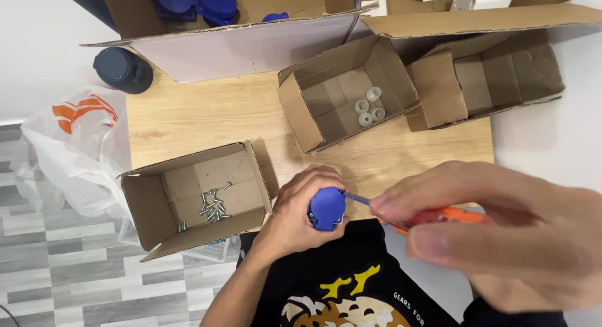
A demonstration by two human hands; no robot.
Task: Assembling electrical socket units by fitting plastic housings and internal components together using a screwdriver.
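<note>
Blue plastic cap point(327, 208) is sitting gripped in my left hand point(295, 217) over the table edge; my right hand point(495, 233) is grasping a half-hidden orange screwdriver point(433, 217), pointing left into it.

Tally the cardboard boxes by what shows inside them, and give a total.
Box with screws: 1
Box with white rings: 1
Box showing nothing inside: 1
Big box with blue parts: 1
Big box with white parts: 1
Total: 5
</note>
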